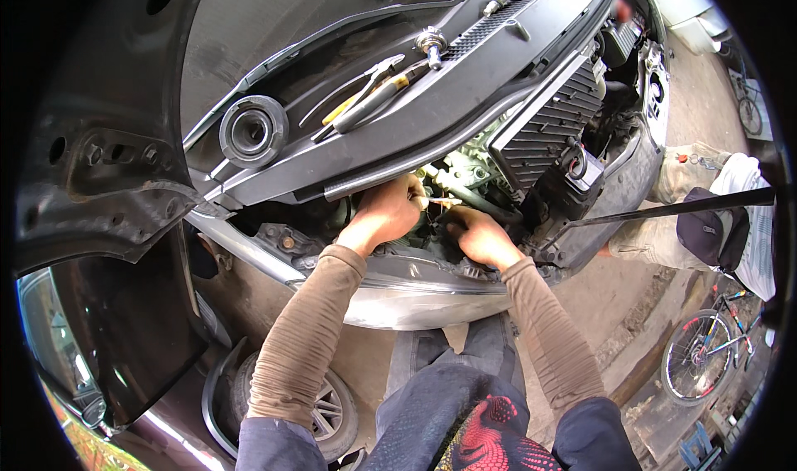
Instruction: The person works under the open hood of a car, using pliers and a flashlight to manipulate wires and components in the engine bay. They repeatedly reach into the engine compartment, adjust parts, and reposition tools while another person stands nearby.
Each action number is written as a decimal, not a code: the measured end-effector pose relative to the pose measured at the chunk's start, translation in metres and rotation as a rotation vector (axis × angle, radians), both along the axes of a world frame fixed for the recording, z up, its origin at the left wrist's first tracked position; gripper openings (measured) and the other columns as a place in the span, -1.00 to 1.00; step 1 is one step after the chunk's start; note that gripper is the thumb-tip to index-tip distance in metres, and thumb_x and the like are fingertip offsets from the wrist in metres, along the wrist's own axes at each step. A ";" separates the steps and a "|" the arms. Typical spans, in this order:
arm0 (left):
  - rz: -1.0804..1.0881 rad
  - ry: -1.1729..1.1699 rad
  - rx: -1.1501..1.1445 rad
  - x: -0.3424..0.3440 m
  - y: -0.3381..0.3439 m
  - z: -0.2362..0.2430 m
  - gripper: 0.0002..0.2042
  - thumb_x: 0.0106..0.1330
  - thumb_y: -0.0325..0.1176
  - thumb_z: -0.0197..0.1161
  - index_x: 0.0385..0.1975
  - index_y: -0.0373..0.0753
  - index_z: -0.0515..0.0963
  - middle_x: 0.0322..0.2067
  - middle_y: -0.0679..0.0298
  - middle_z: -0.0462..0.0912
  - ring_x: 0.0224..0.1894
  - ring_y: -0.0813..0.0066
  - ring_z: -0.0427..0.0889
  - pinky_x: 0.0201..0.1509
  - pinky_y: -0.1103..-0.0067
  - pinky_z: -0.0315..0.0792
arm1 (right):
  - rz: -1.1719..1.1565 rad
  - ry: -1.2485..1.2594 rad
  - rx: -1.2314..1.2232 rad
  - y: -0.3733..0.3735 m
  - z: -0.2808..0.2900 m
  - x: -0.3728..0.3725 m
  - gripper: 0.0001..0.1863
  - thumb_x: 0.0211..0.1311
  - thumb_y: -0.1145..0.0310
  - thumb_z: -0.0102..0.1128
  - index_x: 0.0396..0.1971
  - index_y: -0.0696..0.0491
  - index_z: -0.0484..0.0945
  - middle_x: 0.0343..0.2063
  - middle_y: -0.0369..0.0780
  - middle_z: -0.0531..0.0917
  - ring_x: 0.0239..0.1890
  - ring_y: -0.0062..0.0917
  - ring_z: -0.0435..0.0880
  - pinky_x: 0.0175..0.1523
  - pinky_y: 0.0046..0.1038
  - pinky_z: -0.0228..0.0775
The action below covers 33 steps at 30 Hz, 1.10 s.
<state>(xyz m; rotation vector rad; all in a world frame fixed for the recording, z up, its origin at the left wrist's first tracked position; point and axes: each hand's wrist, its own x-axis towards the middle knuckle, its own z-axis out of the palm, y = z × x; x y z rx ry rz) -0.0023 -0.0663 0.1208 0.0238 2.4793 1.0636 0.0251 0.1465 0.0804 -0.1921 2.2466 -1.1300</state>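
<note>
Both my hands reach over the front edge of a car's open engine bay. My left hand (390, 209) is closed, with thumb and fingers pinching a small pale, wire-like piece (444, 201) whose exact kind is unclear. Close by on the right, my right hand (483, 237) is curled shut at the other end of that piece; its fingertips are partly hidden, and I cannot make out what is in them. Behind the hands, brightly lit metal engine parts (469, 168) show beneath the cowl.
Pliers (361, 97), a bulb-like part (432, 46) and a round black ring-shaped cap (254, 130) lie on the cowl (398, 130). A ribbed black box (552, 122) stands right of my hands. A thin rod (664, 209) crosses before another person (701, 222). A bicycle (701, 350) stands lower right.
</note>
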 end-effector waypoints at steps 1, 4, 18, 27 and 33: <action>0.054 -0.010 0.008 -0.001 0.001 -0.003 -0.89 0.24 -0.44 0.25 -0.32 -0.35 0.57 -0.51 0.17 0.60 -0.44 0.41 0.59 -0.29 0.47 0.45 | 0.085 -0.002 -0.029 -0.002 -0.007 -0.004 -0.63 0.23 0.42 0.15 0.05 0.08 0.60 -0.12 0.05 0.68 -0.03 -0.05 0.65 0.08 -0.24 0.46; 0.156 -0.009 0.031 -0.007 0.005 -0.013 -0.82 0.29 -0.41 0.23 -0.22 -0.39 0.53 -0.49 0.18 0.61 -0.49 0.43 0.60 -0.36 0.49 0.47 | 0.450 -0.076 0.063 -0.005 -0.030 -0.021 -0.49 0.26 0.46 0.09 0.25 0.03 0.49 0.07 -0.03 0.65 0.13 -0.19 0.61 0.27 -0.34 0.36; 0.200 0.079 -0.060 -0.003 0.015 -0.018 -0.89 0.15 -0.47 0.19 -0.45 -0.41 0.56 -0.46 -0.16 0.61 -0.38 -0.07 0.63 -0.24 0.27 0.48 | 0.517 0.415 0.313 -0.010 -0.037 -0.009 -0.79 0.35 0.38 -0.08 -0.24 0.02 0.59 -0.27 -0.11 0.69 -0.24 -0.15 0.74 -0.23 -0.15 0.61; 0.336 0.052 0.118 -0.001 0.020 -0.032 -0.89 0.20 -0.44 0.26 -0.41 -0.36 0.54 -0.53 0.10 0.63 -0.43 0.32 0.66 -0.32 0.43 0.48 | 0.525 0.409 0.260 -0.010 -0.047 -0.014 -0.81 0.29 0.43 -0.05 -0.30 0.08 0.59 -0.28 -0.10 0.69 -0.22 -0.13 0.73 -0.16 -0.17 0.60; 0.235 0.180 0.021 0.004 0.021 -0.028 -0.88 0.16 -0.40 0.28 -0.51 -0.33 0.57 -0.59 0.07 0.62 -0.54 0.17 0.62 -0.38 0.35 0.47 | 0.320 0.195 0.359 -0.008 -0.063 -0.005 -0.75 0.26 0.37 -0.02 -0.21 0.07 0.64 -0.24 0.01 0.72 -0.15 -0.05 0.71 -0.06 -0.06 0.55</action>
